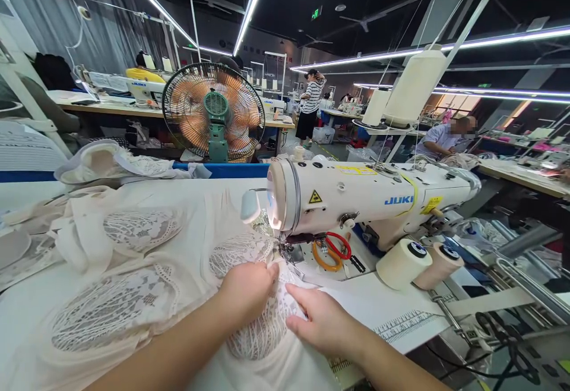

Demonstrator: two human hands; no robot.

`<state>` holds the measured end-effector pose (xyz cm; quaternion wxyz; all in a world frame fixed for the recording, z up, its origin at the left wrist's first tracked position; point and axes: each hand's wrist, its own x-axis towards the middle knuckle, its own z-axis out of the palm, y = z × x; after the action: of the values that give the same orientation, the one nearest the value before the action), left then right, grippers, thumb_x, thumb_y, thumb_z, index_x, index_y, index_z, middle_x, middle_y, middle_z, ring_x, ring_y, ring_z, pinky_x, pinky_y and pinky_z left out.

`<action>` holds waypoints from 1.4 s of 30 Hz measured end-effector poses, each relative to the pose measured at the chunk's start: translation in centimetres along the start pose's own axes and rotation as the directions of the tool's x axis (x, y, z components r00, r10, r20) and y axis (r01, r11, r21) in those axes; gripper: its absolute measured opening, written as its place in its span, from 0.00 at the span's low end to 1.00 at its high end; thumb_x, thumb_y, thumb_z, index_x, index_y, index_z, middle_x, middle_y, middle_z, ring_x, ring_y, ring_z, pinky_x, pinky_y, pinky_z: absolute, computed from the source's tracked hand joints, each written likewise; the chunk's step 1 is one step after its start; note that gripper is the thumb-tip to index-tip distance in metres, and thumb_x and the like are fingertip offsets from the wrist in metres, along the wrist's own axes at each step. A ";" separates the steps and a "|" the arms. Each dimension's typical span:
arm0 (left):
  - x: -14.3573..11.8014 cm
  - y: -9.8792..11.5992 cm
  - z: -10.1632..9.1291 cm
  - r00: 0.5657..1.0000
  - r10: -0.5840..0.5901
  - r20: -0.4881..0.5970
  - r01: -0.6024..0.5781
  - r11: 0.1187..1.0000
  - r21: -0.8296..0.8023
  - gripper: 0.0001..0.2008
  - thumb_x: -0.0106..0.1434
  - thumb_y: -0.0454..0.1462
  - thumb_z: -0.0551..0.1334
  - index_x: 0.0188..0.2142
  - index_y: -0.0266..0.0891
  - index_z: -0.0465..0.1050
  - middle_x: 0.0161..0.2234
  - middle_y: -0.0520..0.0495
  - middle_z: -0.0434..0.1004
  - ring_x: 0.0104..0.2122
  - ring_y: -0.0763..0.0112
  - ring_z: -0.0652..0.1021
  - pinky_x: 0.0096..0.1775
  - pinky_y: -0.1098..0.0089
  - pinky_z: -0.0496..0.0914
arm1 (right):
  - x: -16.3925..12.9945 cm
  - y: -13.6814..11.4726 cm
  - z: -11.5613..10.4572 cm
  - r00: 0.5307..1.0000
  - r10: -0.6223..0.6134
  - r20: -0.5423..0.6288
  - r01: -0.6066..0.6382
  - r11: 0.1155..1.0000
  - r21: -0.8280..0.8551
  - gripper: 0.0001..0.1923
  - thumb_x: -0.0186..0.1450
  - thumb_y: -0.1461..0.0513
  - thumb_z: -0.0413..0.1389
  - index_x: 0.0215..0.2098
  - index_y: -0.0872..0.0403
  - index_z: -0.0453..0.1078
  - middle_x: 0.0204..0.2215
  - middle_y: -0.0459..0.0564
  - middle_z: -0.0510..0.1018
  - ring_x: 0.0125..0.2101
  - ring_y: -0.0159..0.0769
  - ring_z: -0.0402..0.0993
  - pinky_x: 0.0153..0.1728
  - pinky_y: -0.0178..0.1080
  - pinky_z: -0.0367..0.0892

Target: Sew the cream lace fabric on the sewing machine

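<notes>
While the left hand (246,291) bunches its grip on the lace fabric (262,319) just before the needle, the right hand (321,319) lies spread flat beside it. Fingers this near the sewing machine (369,201) risk a prick, and uneven feeding could pucker the lace.

My one view comes from my head, looking forward and down, close over my sewing table (401,319). It faces the sewing machine (369,198) just ahead, with the fan (214,112) and workshop beyond.
</notes>
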<state>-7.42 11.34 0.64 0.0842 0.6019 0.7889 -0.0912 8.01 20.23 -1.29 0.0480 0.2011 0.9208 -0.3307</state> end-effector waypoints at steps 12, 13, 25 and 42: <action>1.0 -0.1 -0.2 1.000 -0.006 -0.025 0.004 0.997 -0.076 0.24 0.62 0.34 0.48 0.57 0.37 0.62 0.31 0.40 0.79 0.32 0.48 0.79 0.32 0.55 0.72 | 0.4 0.2 -0.9 1.000 -0.018 -0.013 0.018 0.999 -0.026 0.29 0.60 0.59 0.48 0.59 0.59 0.60 0.36 0.56 0.76 0.35 0.44 0.71 0.36 0.41 0.64; 1.0 -0.1 -0.1 1.000 -0.005 -0.029 0.003 0.997 -0.074 0.24 0.62 0.34 0.48 0.57 0.37 0.62 0.31 0.40 0.79 0.32 0.48 0.79 0.32 0.54 0.72 | 0.3 0.2 -0.9 1.000 -0.019 -0.013 0.019 0.999 -0.025 0.29 0.60 0.59 0.47 0.59 0.58 0.61 0.36 0.56 0.76 0.35 0.44 0.71 0.36 0.41 0.65; 1.4 0.4 0.1 0.989 -0.004 -0.148 0.001 1.000 -0.019 0.18 0.64 0.35 0.45 0.45 0.35 0.71 0.34 0.38 0.75 0.31 0.51 0.78 0.30 0.58 0.71 | 0.9 0.4 -1.2 0.999 -0.010 -0.046 0.008 0.999 -0.041 0.29 0.59 0.60 0.48 0.59 0.59 0.60 0.38 0.57 0.76 0.34 0.42 0.71 0.37 0.41 0.66; 2.2 -0.2 0.5 0.984 -0.038 -0.173 0.026 0.997 -0.073 0.21 0.67 0.38 0.41 0.40 0.37 0.73 0.33 0.41 0.74 0.31 0.56 0.77 0.29 0.62 0.68 | 1.7 0.0 -1.5 0.999 0.042 -0.025 -0.043 0.998 -0.046 0.30 0.60 0.60 0.48 0.61 0.59 0.58 0.42 0.58 0.76 0.38 0.45 0.72 0.40 0.42 0.66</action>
<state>-8.18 13.16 -0.40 0.0345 0.5916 0.8054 -0.0118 6.56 21.76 -0.52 0.0487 0.2234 0.9243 -0.3056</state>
